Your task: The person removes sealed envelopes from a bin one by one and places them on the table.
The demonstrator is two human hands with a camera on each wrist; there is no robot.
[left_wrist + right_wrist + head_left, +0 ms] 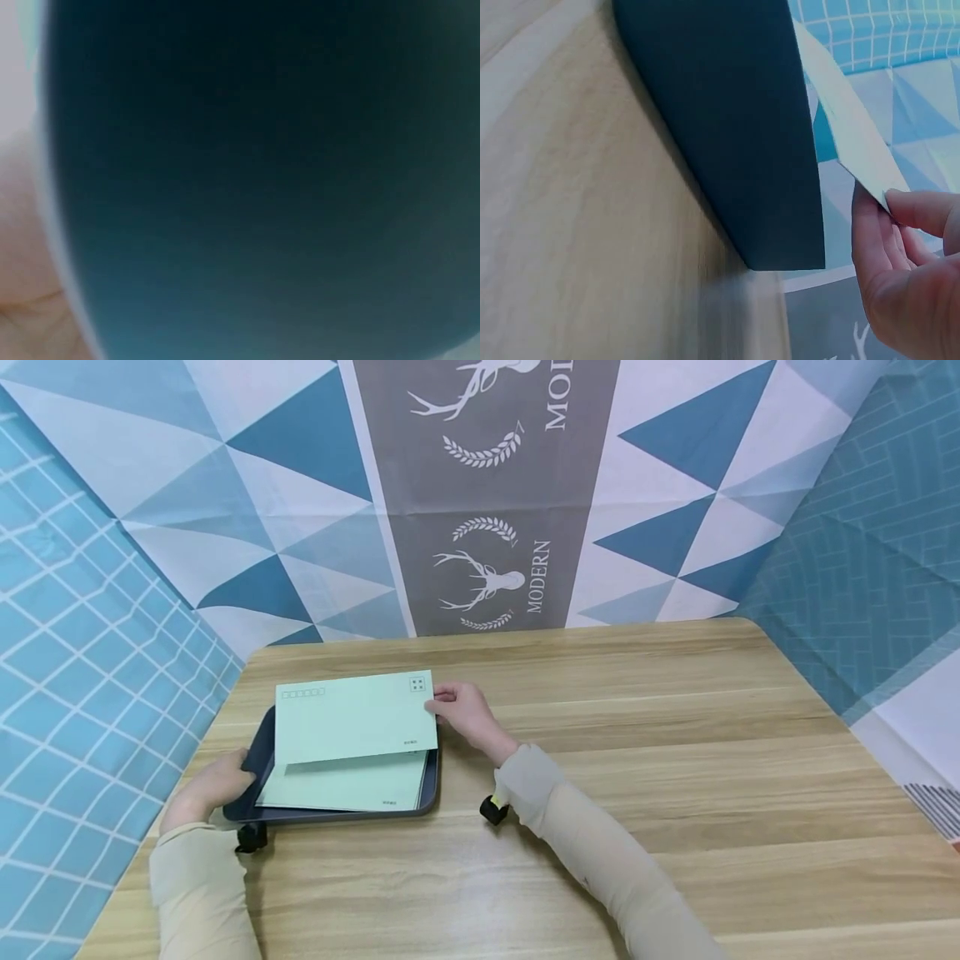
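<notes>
Head: right hand [471,714] pinches the right edge of a pale green rectangular paper envelope [352,718], thumb on its face; envelope is raised at a tilt over a dark navy rectangular tray [337,817]. Envelope print: row of small boxes upper left, framed square upper right, small line lower right, too small to read. Tray holds a stack of matching pale green envelopes [341,787], same small line lower right. Left hand [213,783] grips tray's left rim, thumb over the edge. Tray sits on a light wood-grain table [675,777]. Grey cloth panel [480,493] behind reads MODERN sideways, plus stag and laurel prints; upper repeat cut off. Left wrist: blurred dark surface nearly fills view, finger state can't be told here. Right wrist: thumb and fingers pinch the envelope beside tray's dark outer wall.
</notes>
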